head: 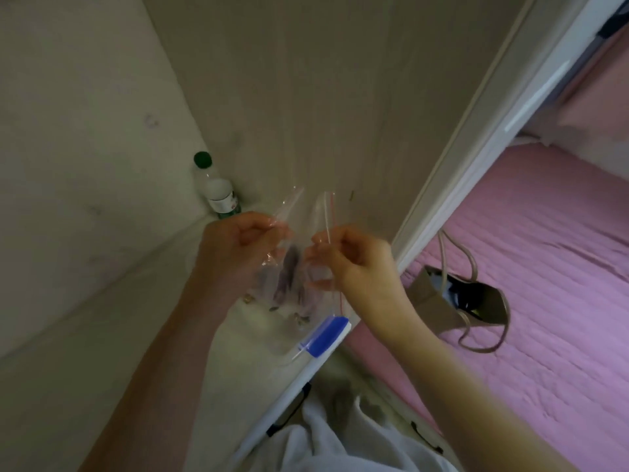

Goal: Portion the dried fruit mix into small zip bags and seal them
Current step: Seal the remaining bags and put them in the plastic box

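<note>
Head view: both hands are raised over the table (pixel 340 114), mid-frame.
Left hand (pixel 238 243): fingers curled, pinching a clear flap (pixel 291 202) that sticks up toward 1 o'clock.
Right hand (pixel 354 264): thumb and forefinger pinch the small bag (pixel 325 212) at its red-lined zip edge. The strip runs 12 to 6 through the pinch.
Flap vs bag: blurred, so can't tell if the flap is this bag's other lip or a second bag.
Fruit (pixel 289 272): dark pieces seen through plastic between and just below the hands, with a few bits at 6 o'clock. Can't tell which plastic holds them.
Big bag (pixel 328 333): blue-strip zip bag lying at 5 o'clock of the hands, at the table edge.
Other: bottle (pixel 219 190) with green cap at 10 o'clock. Handbag (pixel 442 294) on the pink bed (pixel 544 267) at 3 o'clock.
Step (my read): opening the small bag's mouth before filling.
How: grip each lip just below the zip and pull 9 vs 3. Keep the mouth facing up over the table so spills land there. Fill short of the zip line and keep the track free of crumbs.
Seal: press from one end to the other, pushing air out first.
Risk: thin film slips, or two bags cling together.
</note>
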